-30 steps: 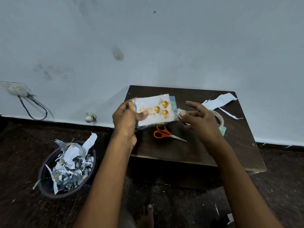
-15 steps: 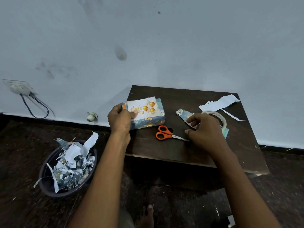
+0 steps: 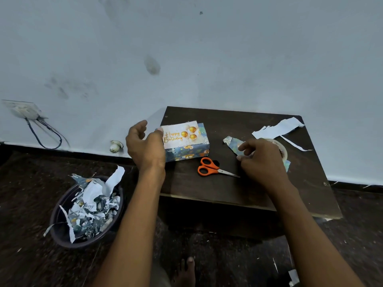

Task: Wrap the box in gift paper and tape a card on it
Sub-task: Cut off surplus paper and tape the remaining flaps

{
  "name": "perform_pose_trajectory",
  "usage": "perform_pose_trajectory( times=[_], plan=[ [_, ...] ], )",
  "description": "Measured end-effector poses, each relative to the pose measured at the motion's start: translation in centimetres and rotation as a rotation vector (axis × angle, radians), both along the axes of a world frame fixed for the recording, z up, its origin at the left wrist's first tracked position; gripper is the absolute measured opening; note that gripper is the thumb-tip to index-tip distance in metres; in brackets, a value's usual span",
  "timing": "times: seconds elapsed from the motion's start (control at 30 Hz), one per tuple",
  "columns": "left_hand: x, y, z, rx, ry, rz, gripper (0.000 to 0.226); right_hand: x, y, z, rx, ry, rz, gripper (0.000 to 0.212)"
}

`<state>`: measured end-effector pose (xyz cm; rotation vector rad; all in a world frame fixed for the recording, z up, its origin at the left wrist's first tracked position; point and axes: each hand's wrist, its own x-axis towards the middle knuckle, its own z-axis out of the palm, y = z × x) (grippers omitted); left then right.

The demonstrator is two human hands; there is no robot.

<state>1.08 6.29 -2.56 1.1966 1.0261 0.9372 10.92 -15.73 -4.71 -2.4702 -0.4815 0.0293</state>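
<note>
Box in blue animal-print gift paper (image 3: 187,153) lies carded on dark wooden desk (image 3: 207,187); left hand (image 3: 146,146) beside it, grip loose — right hand (image 3: 262,160), three o'clock, pinches paper scrap (image 3: 233,142), presumably clearing.

The right hand (image 3: 261,160) covers most of the tape roll (image 3: 282,150) and the near end of a patterned paper scrap (image 3: 232,141). The left hand (image 3: 146,147) hides the wrapped box's (image 3: 189,155) left end. Both forearms run off the bottom edge.
</note>
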Motion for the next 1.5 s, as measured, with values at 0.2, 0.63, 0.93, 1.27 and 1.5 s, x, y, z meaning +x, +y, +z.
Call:
perform_pose_trajectory(
  times=[0.2, 0.63, 0.93, 1.27, 1.5],
  plan=[
    [-0.3, -2.7, 1.1, 0.215, -0.001, -0.031, 0.03, 0.4, -0.6, -0.3, -0.116, -0.152, -0.176, 0.029],
    [0.6, -5.4, 1.4, 0.247, 0.014, -0.436, 0.024, -0.1, -0.4, 0.3, -0.035, -0.361, -0.246, 0.01],
    [0.3, -6.0, 2.4, -0.137, -0.149, -0.81, 0.016, -5.0, 3.0, 1.6, 0.607, -0.24, 0.158, 0.027],
    [0.3, -5.4, 1.3, 0.416, 0.174, -0.921, 0.025, -3.2, 3.4, 2.1, 1.041, 0.396, 0.019, 0.016],
    [0.4, -5.3, 1.5, 0.536, 0.142, -0.991, 0.023, -2.6, 4.0, 3.0, 1.166, 0.432, -0.04, 0.007]
  ],
)
